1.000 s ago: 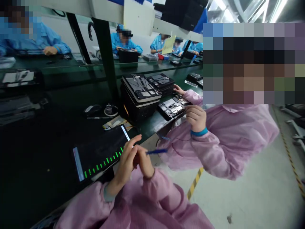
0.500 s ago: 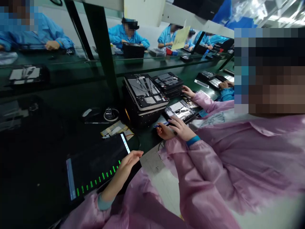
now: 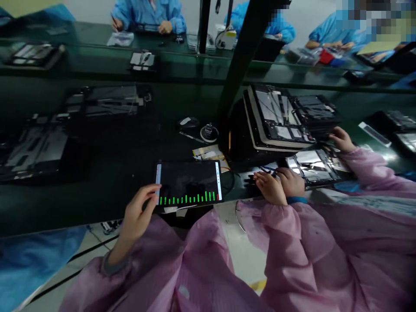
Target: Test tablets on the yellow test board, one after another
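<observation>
A dark tablet [image 3: 190, 182] with green bars along its lower screen lies by the bench's front edge. At its left side is my left hand [image 3: 139, 212], thumb and fingers apart, fingertips at the tablet's edge; whether they press on it I cannot tell. My right hand [image 3: 271, 188] is to the right of the tablet, fingers stretched out and close together. Overlapping it is a co-worker's hand [image 3: 291, 182] with a blue wristband. A thin blue tool [image 3: 268, 168] shows just beyond both hands; who holds it is unclear. An opened device with silvery parts [image 3: 312, 164] lies beside them.
Tall stacked devices [image 3: 279, 117] stand behind the right hands. A mouse [image 3: 188, 122], a coiled white cable [image 3: 209, 132] and yellowish papers [image 3: 211, 154] lie behind the tablet. More opened devices [image 3: 39, 147] lie at left. A dark post [image 3: 240, 56] rises mid-bench. People in blue sit opposite.
My view has swung left and levelled out. My left hand has moved from the tablet's right side to its left edge. My right hand stays near the co-worker's hand.
</observation>
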A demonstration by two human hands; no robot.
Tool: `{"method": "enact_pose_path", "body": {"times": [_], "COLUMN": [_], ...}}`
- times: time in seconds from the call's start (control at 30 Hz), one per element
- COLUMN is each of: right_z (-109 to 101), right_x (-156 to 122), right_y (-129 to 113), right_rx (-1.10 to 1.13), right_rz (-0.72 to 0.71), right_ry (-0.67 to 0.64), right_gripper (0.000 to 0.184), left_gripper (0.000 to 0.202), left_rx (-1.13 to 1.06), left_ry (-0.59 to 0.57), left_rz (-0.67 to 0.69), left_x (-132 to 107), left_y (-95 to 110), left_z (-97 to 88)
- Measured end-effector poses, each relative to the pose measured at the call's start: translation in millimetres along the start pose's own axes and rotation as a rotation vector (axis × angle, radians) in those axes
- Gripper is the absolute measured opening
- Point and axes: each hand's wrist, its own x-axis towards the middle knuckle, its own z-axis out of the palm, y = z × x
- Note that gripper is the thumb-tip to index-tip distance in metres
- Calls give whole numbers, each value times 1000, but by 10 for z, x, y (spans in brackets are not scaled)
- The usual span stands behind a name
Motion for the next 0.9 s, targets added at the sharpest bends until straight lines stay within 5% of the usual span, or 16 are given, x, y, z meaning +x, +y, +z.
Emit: {"method": "enact_pose_path", "body": {"times": [0.07,0.13,0.23,0.33,0.53,0.67,0.8,0.9], "right_z": [80,196,456,752,1031,1000,926,935], "right_x": [-257,-541,-803,-743,-413,-336,-185,-38], "right_y": [-168,-355,-568,-621,-563,-602,-664,-725], "right_rx": [100,120,-83,-231,-175,-54,102,227], "right_rz": [97,135,-87,-221,-135,-75,9,51], "right_ry": [49,106,-40,-74,-194,-205,-215,-347], "right_gripper": [26,24,23,29,36,32,34,27], "left_gripper": [43,50,52,56,45,42,59,59], "left_rx": [70,54,-64,-238,-581,-351,-100,-86], "left_ry": [118,107,14,42,64,144,155,172], "left_rz": [-2,-67,-138,-185,-408,-236,5,36], "left_x": [31,45,54,84,140,94,172,345], "left_y": [-171,-279,-323,-308,-268,-265,-341,-336], "left_z": [-68,-95,-122,-155,54,189,23,-122]}}
